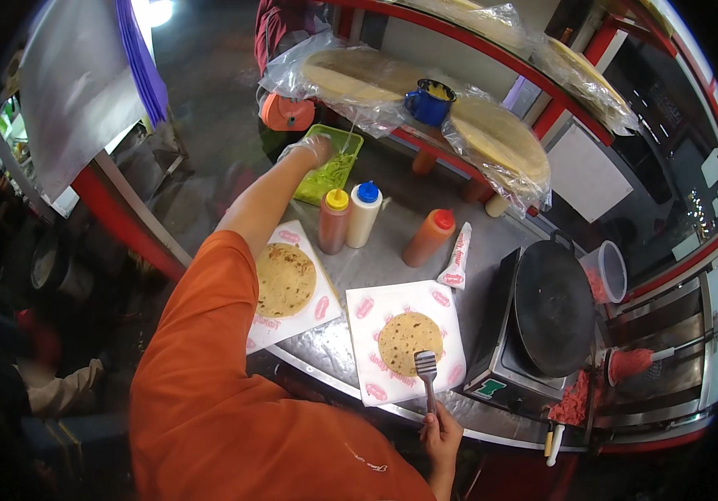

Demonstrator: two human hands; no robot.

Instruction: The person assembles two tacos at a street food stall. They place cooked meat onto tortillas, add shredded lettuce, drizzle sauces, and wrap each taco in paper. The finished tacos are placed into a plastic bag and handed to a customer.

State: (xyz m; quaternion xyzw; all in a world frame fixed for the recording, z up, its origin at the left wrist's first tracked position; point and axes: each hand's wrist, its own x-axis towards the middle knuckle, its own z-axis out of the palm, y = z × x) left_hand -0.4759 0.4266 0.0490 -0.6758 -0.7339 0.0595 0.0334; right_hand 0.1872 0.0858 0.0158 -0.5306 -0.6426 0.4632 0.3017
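My left hand (pixel 317 150), in a clear plastic glove, reaches into a green tray (pixel 309 194) of shredded green lettuce (pixel 329 177). Its fingers curl down on the lettuce, though their tips are hidden. In my right hand (pixel 441 434), near the counter's front edge, I grip slotted metal tongs (pixel 427 367) by the handle. Their head overlaps the lower edge of a browned tortilla (pixel 409 330), flat on printed white paper (pixel 367 292). Below my left forearm, a larger tortilla (pixel 284 280) lies on another sheet (pixel 323 288), partly hidden by my sleeve.
Sauce bottles with yellow (pixel 334 221), blue (pixel 365 215) and red caps (pixel 430 238) stand mid-counter, near a printed paper cone (pixel 457 259). A black pan (pixel 553 309) sits on a stove at right, beside reddish shredded food (pixel 572 402). Bagged flatbreads (pixel 497 146) and a blue mug (pixel 430 104) occupy the shelf.
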